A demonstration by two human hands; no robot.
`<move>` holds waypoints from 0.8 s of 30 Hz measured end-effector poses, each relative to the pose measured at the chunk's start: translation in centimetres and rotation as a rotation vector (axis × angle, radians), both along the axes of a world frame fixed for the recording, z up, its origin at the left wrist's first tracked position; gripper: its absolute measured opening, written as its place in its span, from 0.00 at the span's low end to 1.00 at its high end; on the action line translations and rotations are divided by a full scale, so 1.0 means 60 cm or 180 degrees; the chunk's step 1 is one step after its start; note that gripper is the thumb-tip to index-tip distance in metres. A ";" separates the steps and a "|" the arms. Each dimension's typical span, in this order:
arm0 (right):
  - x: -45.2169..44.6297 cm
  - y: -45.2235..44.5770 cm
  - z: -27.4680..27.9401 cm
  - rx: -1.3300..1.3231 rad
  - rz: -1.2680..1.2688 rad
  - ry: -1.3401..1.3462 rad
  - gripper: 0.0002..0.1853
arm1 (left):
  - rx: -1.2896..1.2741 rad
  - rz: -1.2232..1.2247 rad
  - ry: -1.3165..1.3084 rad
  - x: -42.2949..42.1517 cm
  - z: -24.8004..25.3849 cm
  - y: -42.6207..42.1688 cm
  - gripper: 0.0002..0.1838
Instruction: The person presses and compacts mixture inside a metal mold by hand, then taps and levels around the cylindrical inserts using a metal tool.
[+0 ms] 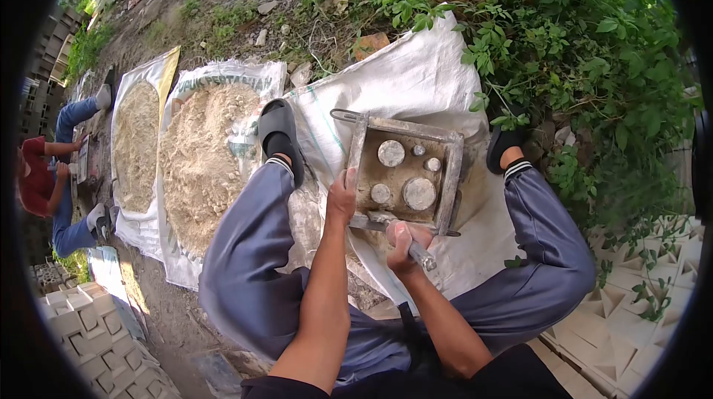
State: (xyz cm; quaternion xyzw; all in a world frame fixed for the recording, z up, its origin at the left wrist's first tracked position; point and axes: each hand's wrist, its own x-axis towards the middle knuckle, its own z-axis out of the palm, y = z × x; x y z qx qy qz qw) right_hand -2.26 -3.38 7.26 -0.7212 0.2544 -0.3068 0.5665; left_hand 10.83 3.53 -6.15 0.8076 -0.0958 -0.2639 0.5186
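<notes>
A square frame mould (453,176) lies on a white woven sack (423,72) between my legs. Inside it are several round discs of different sizes, among them a large one (420,194), set in sandy material. My left hand (342,197) grips the left side of the mould. In my right hand (407,247) is a rod-like tool (422,256), its far end touching the mould's near edge. Its fingers are wrapped round the handle.
Sacks with piles of pale powder (204,154) lie at the left. Beyond them a person in a red top (37,176) sits working. Green plants (587,50) grow at the right. Pale blocks (96,339) are stacked at the lower left.
</notes>
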 end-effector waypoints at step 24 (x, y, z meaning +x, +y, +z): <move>0.006 -0.104 0.150 0.1388 0.0122 -0.0196 0.23 | 0.0869 -0.0494 0.0039 0.026 -0.005 -0.007 0.32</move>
